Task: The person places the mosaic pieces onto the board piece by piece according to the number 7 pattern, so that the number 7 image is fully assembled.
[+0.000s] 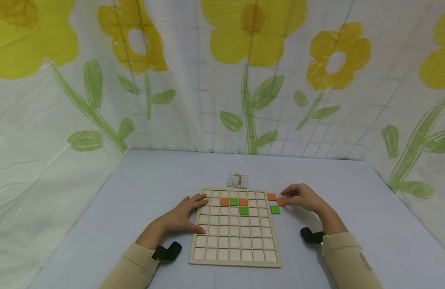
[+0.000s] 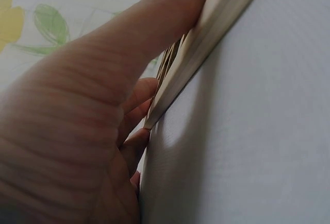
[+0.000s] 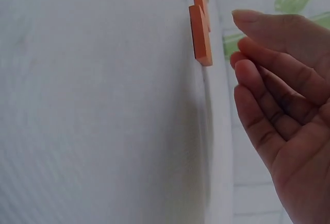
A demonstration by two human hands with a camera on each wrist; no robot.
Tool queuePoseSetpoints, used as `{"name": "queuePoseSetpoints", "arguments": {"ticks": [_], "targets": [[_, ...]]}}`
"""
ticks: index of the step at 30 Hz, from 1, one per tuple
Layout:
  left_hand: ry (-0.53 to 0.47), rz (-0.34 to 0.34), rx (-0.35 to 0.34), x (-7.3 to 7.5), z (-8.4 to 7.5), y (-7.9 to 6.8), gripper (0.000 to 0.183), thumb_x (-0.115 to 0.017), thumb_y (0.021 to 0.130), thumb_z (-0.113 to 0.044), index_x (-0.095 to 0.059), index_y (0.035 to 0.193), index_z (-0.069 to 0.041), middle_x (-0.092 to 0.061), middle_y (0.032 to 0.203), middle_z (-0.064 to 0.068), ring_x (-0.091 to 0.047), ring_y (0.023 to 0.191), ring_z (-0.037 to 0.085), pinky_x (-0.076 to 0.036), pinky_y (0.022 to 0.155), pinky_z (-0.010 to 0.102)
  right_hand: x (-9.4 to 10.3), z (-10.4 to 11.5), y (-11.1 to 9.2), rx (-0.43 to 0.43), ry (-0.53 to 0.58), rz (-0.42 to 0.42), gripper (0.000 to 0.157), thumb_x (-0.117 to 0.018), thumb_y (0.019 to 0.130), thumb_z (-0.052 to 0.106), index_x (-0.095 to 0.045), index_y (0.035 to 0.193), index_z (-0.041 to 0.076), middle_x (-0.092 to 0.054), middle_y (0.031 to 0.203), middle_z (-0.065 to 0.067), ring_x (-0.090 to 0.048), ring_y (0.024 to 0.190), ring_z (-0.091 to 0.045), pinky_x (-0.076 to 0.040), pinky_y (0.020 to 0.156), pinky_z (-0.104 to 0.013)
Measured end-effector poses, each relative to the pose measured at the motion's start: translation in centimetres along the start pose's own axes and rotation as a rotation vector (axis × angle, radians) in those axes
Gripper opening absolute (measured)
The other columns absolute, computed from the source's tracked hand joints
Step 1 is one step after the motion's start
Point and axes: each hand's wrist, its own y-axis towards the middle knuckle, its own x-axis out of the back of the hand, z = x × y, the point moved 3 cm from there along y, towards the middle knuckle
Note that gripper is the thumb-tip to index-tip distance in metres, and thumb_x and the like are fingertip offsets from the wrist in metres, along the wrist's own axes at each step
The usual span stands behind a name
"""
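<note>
White sheeting [image 1: 191, 108] with yellow flowers [image 1: 252, 50] hangs behind a pale table [image 1: 161, 172]; faint grid lines [image 1: 384, 106] possibly show through.

The left hand [image 1: 179, 215] rests on the left edge of the wooden grid board [image 1: 234, 242]; right of it, the right hand [image 1: 304, 197] is at an orange tile [image 1: 281, 202] on the counter [image 1: 153, 172].

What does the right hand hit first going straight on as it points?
Likely the orange tile nearest the right hand, close by its fingers in the head view. Depth is unclear: the right wrist view shows a gap, so it could pass over the tile.
</note>
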Motion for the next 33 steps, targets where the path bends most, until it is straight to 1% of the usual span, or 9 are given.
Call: {"name": "queuePoseSetpoints", "arguments": {"ticks": [4,7,10,13,16,20,27,33], "targets": [[-0.001,-0.001,0.003,0.1,-0.1,0.0,0.095,-0.079,0.068,-0.047,-0.036,0.143,-0.008,-0.023,0.155,0.009,-0.012,0.144,0.033,-0.004,0.118,0.053,-0.5,0.2,0.0,0.051,0.067,0.066,0.030,-0.077,0.076,0.014,-0.068,0.100,-0.001,-0.068,0.099,-0.014,-0.059,0.083,-0.009,-0.051,0.070,-0.019],[-0.004,-0.001,0.006,0.1,-0.1,0.0,0.095,-0.079,0.068,-0.046,-0.036,0.143,-0.008,-0.023,0.155,0.009,-0.012,0.144,0.033,-0.004,0.118,0.053,-0.9,0.4,0.0,0.107,0.091,0.109,0.028,-0.076,0.076,0.012,-0.068,0.099,-0.002,-0.067,0.096,-0.015,-0.059,0.081,-0.007,-0.051,0.070,-0.019],[-0.008,0.000,0.008,0.2,-0.1,0.0,0.095,-0.079,0.068,-0.046,-0.036,0.144,-0.009,-0.022,0.155,0.008,-0.011,0.145,0.033,-0.003,0.118,0.053,-1.1,0.6,0.1,0.136,0.074,0.107,0.027,-0.076,0.076,0.012,-0.068,0.098,-0.001,-0.067,0.095,-0.014,-0.059,0.081,-0.008,-0.051,0.072,-0.020],[-0.009,0.001,0.007,0.2,0.0,0.0,0.095,-0.079,0.068,-0.046,-0.036,0.143,-0.008,-0.022,0.155,0.008,-0.011,0.145,0.032,-0.003,0.118,0.052,-0.9,0.5,0.1,0.133,0.027,0.065,0.029,-0.076,0.076,0.014,-0.068,0.100,0.000,-0.067,0.099,-0.013,-0.061,0.086,-0.013,-0.052,0.075,-0.021],[-0.006,0.004,0.006,0.1,0.1,0.1,0.095,-0.079,0.068,-0.046,-0.036,0.143,-0.008,-0.023,0.155,0.008,-0.012,0.145,0.032,-0.003,0.118,0.052,-0.7,0.1,0.1,0.087,0.005,0.031,0.032,-0.076,0.077,0.013,-0.067,0.104,0.000,-0.066,0.104,-0.015,-0.062,0.093,-0.021,-0.052,0.078,-0.022],[-0.003,0.003,0.008,0.0,0.1,0.1,0.095,-0.079,0.068,-0.046,-0.037,0.143,-0.008,-0.023,0.155,0.008,-0.012,0.145,0.032,-0.003,0.118,0.052,-0.5,-0.6,0.1,0.059,-0.003,0.019,0.035,-0.075,0.076,0.011,-0.066,0.107,-0.003,-0.066,0.106,-0.017,-0.062,0.097,-0.027,-0.052,0.080,-0.024],[0.003,0.005,0.002,-0.1,0.1,0.0,0.094,-0.079,0.068,-0.046,-0.037,0.143,-0.007,-0.023,0.155,0.009,-0.013,0.144,0.033,-0.003,0.118,0.053,-0.6,-1.2,0.1,0.037,0.009,0.025,0.031,-0.075,0.077,0.009,-0.067,0.104,-0.003,-0.066,0.105,-0.016,-0.062,0.097,-0.026,-0.051,0.077,-0.018],[0.014,0.000,-0.008,0.0,0.1,0.0,0.095,-0.079,0.068,-0.047,-0.037,0.143,-0.007,-0.024,0.154,0.009,-0.014,0.144,0.033,-0.004,0.118,0.053,-0.6,-1.3,0.3,0.046,0.014,0.028,0.027,-0.074,0.077,0.006,-0.068,0.101,-0.003,-0.066,0.103,-0.016,-0.062,0.094,-0.022,-0.051,0.076,-0.018]]}}
